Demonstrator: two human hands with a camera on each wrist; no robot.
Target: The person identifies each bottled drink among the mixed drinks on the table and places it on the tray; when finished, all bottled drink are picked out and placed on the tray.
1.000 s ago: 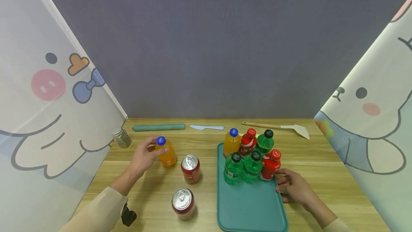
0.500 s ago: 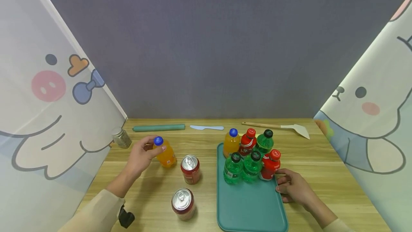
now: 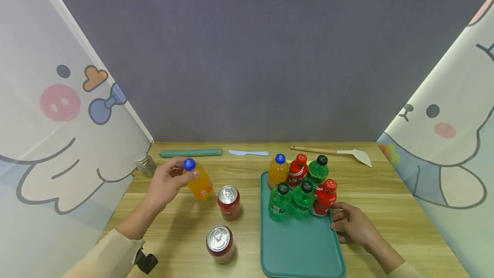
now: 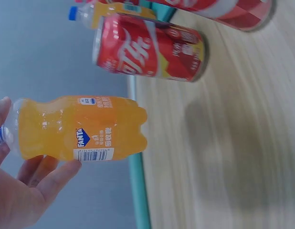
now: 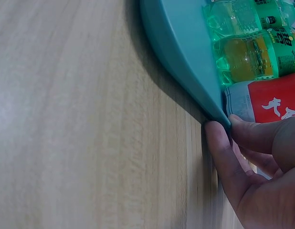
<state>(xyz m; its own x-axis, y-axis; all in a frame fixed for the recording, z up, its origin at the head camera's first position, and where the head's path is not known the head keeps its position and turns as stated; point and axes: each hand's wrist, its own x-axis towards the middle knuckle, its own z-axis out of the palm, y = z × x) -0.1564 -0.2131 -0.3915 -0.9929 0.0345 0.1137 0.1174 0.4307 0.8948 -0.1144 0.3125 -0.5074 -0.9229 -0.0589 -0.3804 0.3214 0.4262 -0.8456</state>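
Observation:
My left hand [image 3: 164, 185] grips an orange Fanta bottle [image 3: 201, 185] with a blue cap around its upper part. In the left wrist view the bottle [image 4: 57, 126] shows its label and barcode, and its base looks raised off the table. Two red cola cans [image 3: 228, 203] stand to the right of the bottle and nearer me. My right hand [image 3: 353, 224] pinches the right rim of a teal tray [image 3: 301, 250], thumb on the inner side in the right wrist view. On the tray's far half stand green bottles [image 3: 280, 202], red bottles [image 3: 324, 198] and one orange bottle [image 3: 278, 173].
Along the back of the wooden table [image 3: 247, 175] lie a green rolling-pin-like rod [image 3: 191, 153], a pale blue knife [image 3: 248, 153] and a spatula [image 3: 356, 155] with a wooden handle. A small glass jar [image 3: 146, 165] stands at the left edge. Printed panels flank both sides.
My left hand has shifted slightly left and then up with the orange bottle, which appears to lift and tilt. My right hand and the tray have stayed put.

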